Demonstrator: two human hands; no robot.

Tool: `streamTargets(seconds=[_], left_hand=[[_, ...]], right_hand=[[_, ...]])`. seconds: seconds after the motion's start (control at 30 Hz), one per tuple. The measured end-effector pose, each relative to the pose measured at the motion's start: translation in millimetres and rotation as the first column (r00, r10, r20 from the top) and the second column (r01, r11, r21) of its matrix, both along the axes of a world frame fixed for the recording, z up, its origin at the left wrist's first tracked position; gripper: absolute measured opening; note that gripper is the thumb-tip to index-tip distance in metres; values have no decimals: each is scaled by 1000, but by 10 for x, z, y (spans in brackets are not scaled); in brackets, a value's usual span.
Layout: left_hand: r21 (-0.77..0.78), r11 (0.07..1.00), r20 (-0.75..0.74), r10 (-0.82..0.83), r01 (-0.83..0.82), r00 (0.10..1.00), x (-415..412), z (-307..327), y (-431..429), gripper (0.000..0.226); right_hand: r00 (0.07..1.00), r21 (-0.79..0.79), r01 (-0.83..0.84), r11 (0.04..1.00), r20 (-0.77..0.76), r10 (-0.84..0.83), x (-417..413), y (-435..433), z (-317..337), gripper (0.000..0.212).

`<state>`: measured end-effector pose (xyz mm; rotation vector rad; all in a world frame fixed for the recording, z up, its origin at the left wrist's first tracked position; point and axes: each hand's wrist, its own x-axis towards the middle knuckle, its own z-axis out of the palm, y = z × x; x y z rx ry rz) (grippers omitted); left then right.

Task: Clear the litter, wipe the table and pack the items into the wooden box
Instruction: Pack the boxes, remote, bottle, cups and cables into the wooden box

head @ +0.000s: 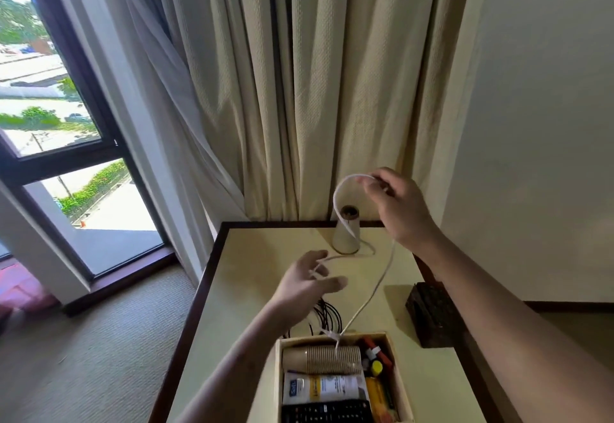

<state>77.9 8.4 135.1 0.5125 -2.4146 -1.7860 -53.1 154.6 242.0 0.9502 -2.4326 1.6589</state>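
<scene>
Around: cylinder with dark top at far edge of table, loop of cable arcs in front of it; dark block right of box; black coil between left hand and box, partly hidden by forearm; curtain and window behind.
Count: 1 white cable, 1 box, 1 cylinder, 1 block, 1 coil, 2 hands.
Box: near edge of table; holds stacked cups (number unreadable), 1 tube, 1 remote, small items at right, blurred.
Right hand: raised over cylinder, pinches top of cable loop.
Left hand: lower, fingers spread and near straight, cable draped across them; blurred.
Cable: strung between both hands; one run drops from right hand to box's far rim.
</scene>
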Motion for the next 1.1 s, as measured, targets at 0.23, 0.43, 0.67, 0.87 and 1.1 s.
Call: streamTargets(seconds=[0.23,0.43,0.67,0.87,1.1], left_hand=[[232,941,-101,274,-245,957,811,-4,-370,28],[284,942,-136,226,-181,964,1143,161,-94,18],[196,979,-82,73,-55,994,1159,146,291,13],[303,951,-127,-22,60,992,1228,167,350,18],[-165,954,70,-243,251,968,1576,-248,240,15]], right_hand=[[987,136,149,979,-82,-139,148,652,-256,22],[977,553,-85,829,211,-41,873,1021,-484,52],[623,436,-736,518,735,268,1385,1011,-685,111],[799,223,-395,891,563,213,1550,531,-1181,32],[729,-98,-214,972,646,226,1343,659,-1039,35]])
